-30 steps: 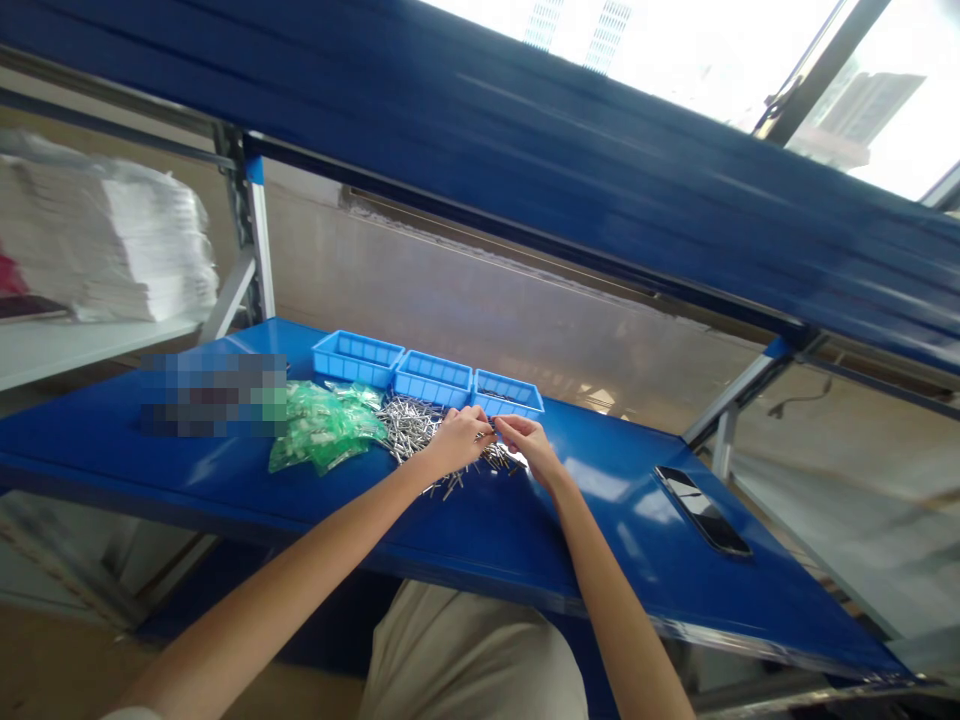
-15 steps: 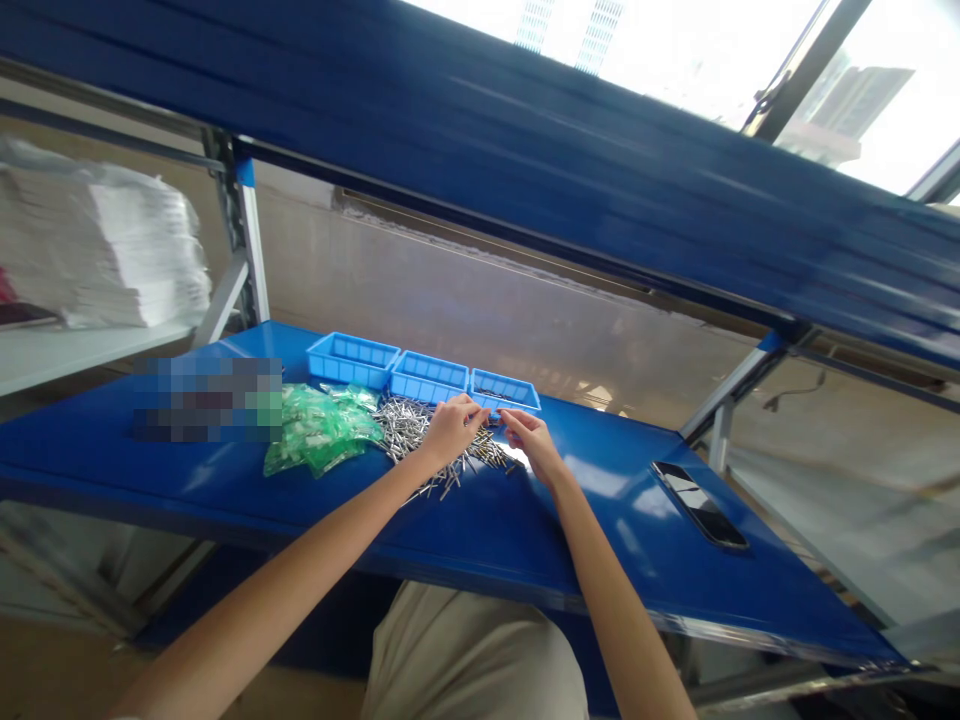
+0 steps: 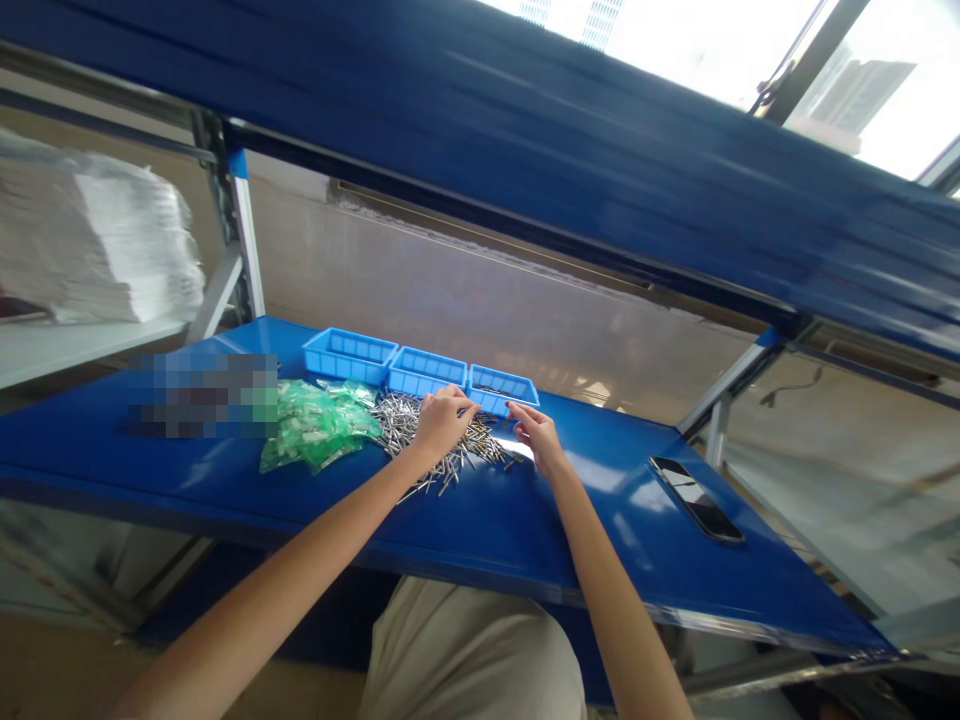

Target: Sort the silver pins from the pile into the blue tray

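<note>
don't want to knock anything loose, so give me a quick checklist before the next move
1. Left hand and right hand apart: ok, a gap shows between them.
2. Piece held in either hand: cannot tell, too small to make out.
3. Three light-blue rectangular plastic bins upright in a row: ok.
4. Slender silver metal rods contained: not ok, many lie loosely heaped on the glossy blue table.
5. Black rectangular phone clear of both hands: ok, it lies apart, off to the right.
</note>
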The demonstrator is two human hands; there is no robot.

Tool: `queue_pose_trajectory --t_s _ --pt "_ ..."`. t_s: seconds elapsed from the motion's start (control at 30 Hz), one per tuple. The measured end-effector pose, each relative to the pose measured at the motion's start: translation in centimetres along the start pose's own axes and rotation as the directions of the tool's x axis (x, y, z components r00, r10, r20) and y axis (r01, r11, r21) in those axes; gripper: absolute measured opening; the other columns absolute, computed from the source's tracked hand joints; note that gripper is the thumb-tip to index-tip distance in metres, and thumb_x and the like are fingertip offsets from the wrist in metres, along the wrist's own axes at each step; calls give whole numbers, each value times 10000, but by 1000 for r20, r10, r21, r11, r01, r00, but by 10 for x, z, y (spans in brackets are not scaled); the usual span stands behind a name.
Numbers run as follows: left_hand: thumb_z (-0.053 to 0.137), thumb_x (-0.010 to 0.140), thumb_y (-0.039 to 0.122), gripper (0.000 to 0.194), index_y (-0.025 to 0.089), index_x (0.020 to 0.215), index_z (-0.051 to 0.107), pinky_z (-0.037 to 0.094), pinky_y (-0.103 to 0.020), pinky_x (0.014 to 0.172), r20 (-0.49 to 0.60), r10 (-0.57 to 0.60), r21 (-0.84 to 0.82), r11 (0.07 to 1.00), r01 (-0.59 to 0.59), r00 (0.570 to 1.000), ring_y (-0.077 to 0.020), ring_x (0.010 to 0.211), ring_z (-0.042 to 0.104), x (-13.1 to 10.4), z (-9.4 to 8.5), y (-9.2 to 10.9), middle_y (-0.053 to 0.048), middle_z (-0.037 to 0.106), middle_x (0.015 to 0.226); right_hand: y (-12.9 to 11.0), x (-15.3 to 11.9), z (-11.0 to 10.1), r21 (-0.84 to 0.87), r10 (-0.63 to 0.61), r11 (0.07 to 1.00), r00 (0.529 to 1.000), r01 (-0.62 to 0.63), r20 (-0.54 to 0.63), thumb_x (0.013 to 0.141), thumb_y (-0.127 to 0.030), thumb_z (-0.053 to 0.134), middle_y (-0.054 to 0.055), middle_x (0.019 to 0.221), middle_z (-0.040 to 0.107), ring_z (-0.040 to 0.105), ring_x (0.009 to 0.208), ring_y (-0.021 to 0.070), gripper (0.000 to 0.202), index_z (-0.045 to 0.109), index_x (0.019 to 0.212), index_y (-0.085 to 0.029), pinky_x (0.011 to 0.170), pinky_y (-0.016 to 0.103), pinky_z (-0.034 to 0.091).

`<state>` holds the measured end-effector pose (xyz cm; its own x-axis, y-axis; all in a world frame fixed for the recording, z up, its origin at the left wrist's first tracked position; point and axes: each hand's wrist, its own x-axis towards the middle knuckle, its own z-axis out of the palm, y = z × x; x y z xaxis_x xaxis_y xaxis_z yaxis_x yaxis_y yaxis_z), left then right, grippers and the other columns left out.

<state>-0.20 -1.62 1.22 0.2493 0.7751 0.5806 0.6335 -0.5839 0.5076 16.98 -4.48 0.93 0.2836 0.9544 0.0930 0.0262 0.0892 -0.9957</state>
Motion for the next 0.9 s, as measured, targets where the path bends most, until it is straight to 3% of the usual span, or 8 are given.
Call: queue_pose_trajectory --t_s 0.27,0.53,0.63,0.73,0.8,0.9 --pt "615 721 293 116 206 685 683 366 -348 753 7 1 25 1000 -1 1000 -187 820 541 -1 1 0 -29 601 810 4 0 -1 -87 27 996 1000 -27 6 551 -453 679 17 674 601 399 474 53 410 687 824 -148 402 180 273" --pt "642 689 279 119 190 611 658 371 -358 743 -8 -19 53 998 19 1000 -191 817 536 -3 1 2 -28 589 784 4 0 0 -81 108 991 994 -106 26 557 -345 681 -1 568 555 410 453 56 237 653 662 -134 340 154 226" --pt "638 692 273 119 186 613 653 372 -363 746 -1 -18 52 999 18 1000 -195 828 537 -3 1 3 -31 590 790 0 3 0 61 69 996 998 -69 1 577 -340 672 29 738 636 511 540 84 285 663 799 -163 377 156 333" --pt "636 693 267 115 182 617 649 373 -370 755 5 -20 47 999 20 1000 -199 841 540 -3 2 2 -32 591 794 -3 4 1 173 -22 985 1000 18 22 612 -361 653 31 1045 621 593 779 134 416 616 1009 -240 481 171 438" --pt "637 692 268 114 181 618 648 373 -375 761 6 -22 43 999 21 1000 -202 845 541 -3 3 1 -32 593 796 -4 3 2 143 -30 989 999 23 45 618 -383 650 26 1130 586 596 850 155 463 593 1063 -264 485 174 448" --pt "629 698 270 117 181 626 653 378 -375 767 12 -15 30 999 15 1000 -204 846 542 -2 3 0 -38 595 796 -2 2 2 -12 2 1000 1000 -2 -8 602 -423 653 55 1068 617 607 750 153 467 626 1024 -224 411 165 393"
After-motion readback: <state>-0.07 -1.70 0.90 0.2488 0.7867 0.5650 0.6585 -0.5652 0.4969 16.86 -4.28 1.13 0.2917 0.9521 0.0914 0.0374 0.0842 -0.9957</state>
